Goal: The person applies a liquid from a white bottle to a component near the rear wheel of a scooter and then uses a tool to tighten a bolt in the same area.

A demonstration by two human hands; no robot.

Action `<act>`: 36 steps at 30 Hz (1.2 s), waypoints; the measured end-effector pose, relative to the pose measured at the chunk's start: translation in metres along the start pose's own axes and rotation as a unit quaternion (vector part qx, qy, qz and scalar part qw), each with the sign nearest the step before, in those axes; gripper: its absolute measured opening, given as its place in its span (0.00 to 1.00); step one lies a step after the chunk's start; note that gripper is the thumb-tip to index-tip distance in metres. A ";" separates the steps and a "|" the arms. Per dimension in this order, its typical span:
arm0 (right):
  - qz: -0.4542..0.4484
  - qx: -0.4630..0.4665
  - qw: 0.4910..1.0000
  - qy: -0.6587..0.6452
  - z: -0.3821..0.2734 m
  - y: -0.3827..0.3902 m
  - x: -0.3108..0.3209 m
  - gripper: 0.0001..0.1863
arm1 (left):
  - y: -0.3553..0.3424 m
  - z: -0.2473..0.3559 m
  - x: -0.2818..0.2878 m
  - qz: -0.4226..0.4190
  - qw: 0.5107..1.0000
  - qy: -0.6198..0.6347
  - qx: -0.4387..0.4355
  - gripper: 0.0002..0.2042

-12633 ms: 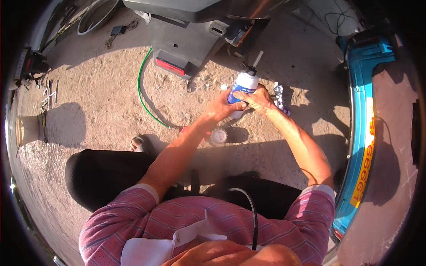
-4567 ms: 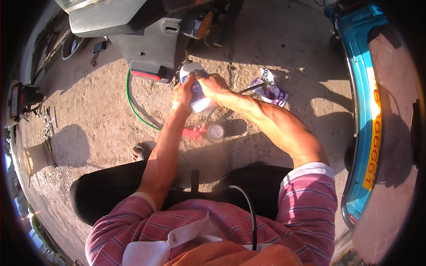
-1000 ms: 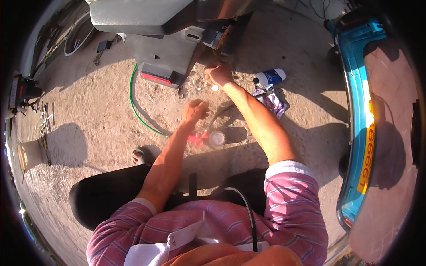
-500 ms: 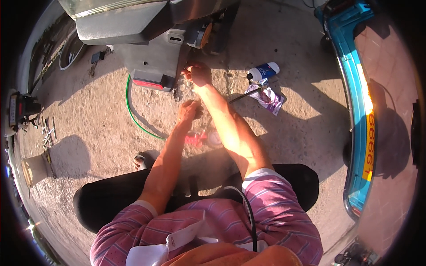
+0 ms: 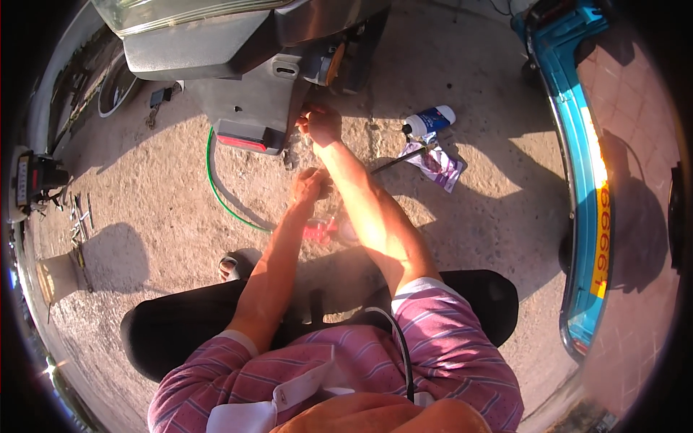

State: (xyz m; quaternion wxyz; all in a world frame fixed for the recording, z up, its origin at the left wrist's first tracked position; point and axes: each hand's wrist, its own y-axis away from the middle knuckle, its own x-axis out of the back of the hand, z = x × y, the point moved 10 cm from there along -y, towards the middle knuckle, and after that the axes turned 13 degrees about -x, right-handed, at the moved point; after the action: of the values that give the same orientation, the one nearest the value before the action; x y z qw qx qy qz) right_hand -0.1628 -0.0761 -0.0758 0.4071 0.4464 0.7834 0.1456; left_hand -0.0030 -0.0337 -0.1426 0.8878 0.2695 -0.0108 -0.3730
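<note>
My right hand (image 5: pixel 322 125) is up against the edge of a vehicle's grey rear mudguard (image 5: pixel 249 97). Its fingers are bent into a pinch, and whatever is between them is too small to make out. Closer to me, my left hand (image 5: pixel 309 185) hangs low with its fingers curled in, and any thing inside them is hidden. A red reflector (image 5: pixel 242 143) sits on the mudguard's lower edge, left of both hands. Between my forearms lies a red tool with a round, gauge-like end (image 5: pixel 321 230), partly covered and blurred. A green hose (image 5: pixel 211 173) curves toward it from the mudguard.
To the right lie a blue and white bottle (image 5: pixel 432 120), a purple packet (image 5: pixel 442 170) and a thin black rod or tube (image 5: pixel 401 156). A blue vehicle frame (image 5: pixel 577 216) borders the right side. Several metal tools (image 5: pixel 79 216) rest on the ground at left, near a stool-like block (image 5: pixel 56 279).
The view has shifted slightly, so the mudguard sits a little lower. Both hands stay close to the same places, the right fingers still bent by the mudguard edge.
</note>
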 end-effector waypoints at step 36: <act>0.027 0.048 0.998 0.024 -0.005 -0.008 -0.003 0.11 | -0.015 -0.027 0.009 -0.022 0.999 -0.043 -0.014 0.15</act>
State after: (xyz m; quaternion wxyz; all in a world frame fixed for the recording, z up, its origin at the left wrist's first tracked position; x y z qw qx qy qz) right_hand -0.1701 -0.0821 -0.0763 0.3624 0.4829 0.7865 0.1298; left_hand -0.0009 -0.0356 -0.1747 0.8818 0.2411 -0.0379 -0.4036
